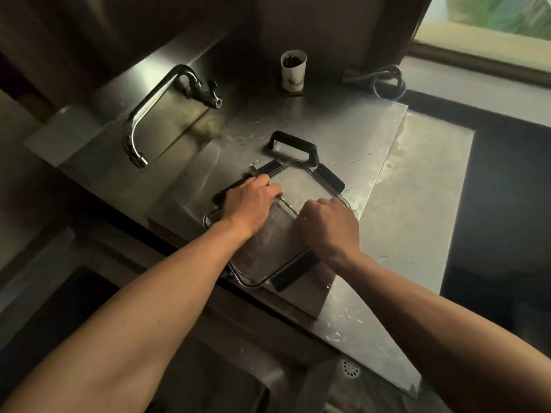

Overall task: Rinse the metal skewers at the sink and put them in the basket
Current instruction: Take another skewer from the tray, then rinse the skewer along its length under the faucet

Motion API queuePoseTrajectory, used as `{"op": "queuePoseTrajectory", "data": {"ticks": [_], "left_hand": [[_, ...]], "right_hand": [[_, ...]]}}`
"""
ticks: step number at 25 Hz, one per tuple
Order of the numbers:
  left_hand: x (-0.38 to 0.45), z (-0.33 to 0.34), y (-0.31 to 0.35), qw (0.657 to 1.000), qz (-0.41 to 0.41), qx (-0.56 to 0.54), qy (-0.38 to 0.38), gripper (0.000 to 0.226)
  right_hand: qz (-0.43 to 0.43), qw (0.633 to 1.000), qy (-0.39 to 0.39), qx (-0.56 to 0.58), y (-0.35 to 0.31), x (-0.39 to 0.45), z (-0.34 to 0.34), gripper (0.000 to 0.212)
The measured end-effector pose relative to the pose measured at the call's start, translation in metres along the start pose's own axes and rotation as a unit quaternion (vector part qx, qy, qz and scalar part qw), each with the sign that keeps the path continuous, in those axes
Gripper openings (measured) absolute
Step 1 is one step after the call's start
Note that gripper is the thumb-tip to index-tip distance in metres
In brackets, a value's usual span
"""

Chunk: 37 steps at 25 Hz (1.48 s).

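Observation:
A wire basket (331, 177) with black handles lies on the steel counter right of the sink. Both my hands are over it. My left hand (250, 204) is curled round one end of thin metal skewers (287, 205); the skewer tips stick out past it near the basket's far left rim. My right hand (329, 226) is a fist gripping the other end of the skewers. The short stretch of skewer between the hands runs low across the basket. How many skewers there are I cannot make out.
A curved steel tap (149, 114) hangs over the dark sink (98, 204) on the left. A stained paper cup (293, 70) stands at the back of the counter (402, 189), with a coiled metal hose (387, 79) to its right. A floor drain (350, 368) shows below.

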<state>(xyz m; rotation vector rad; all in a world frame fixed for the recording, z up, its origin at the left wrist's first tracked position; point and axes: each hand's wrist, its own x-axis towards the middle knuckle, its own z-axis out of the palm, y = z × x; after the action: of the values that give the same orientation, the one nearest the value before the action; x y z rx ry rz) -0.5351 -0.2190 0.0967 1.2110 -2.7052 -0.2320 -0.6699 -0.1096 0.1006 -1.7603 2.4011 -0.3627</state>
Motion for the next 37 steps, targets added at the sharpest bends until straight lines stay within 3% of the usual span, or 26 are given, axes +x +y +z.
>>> {"op": "queuePoseTrajectory", "data": {"ticks": [6,10,15,19,22,27,32,34,37], "left_hand": [[-0.003,-0.022,0.004,0.997,0.022,0.062,0.035,0.015],[-0.023,-0.059,-0.004,0.988,0.021,0.124,0.092,0.015],[-0.114,-0.111,-0.059,0.978,-0.076,0.130,0.143,0.011],[-0.235,-0.138,-0.112,0.964,-0.215,0.082,0.132,0.013],[-0.346,-0.151,-0.129,0.932,-0.325,0.088,0.137,0.007],[-0.501,-0.153,-0.125,0.896,-0.422,0.079,0.111,0.012],[-0.556,-0.146,-0.124,0.885,-0.452,0.054,0.097,0.011],[-0.569,-0.139,-0.128,0.883,-0.457,0.047,0.100,0.011],[-0.583,-0.121,-0.135,0.876,-0.469,0.021,0.112,0.010]], "right_hand": [[-0.022,0.998,0.047,-0.030,-0.005,0.006,-0.023,0.014],[-0.088,0.989,0.094,-0.067,-0.027,0.014,-0.052,0.012],[-0.256,0.957,0.094,-0.099,-0.122,0.003,-0.058,0.022],[-0.375,0.921,0.050,-0.097,-0.227,-0.041,-0.036,0.033],[-0.461,0.884,0.014,-0.084,-0.302,-0.098,-0.014,0.036],[-0.580,0.812,0.014,-0.063,-0.375,-0.197,0.017,0.013],[-0.585,0.811,-0.002,0.003,-0.395,-0.239,0.051,0.012],[-0.532,0.846,-0.012,0.034,-0.395,-0.244,0.062,0.012],[-0.338,0.926,-0.082,0.146,-0.390,-0.248,0.083,0.030]]}}
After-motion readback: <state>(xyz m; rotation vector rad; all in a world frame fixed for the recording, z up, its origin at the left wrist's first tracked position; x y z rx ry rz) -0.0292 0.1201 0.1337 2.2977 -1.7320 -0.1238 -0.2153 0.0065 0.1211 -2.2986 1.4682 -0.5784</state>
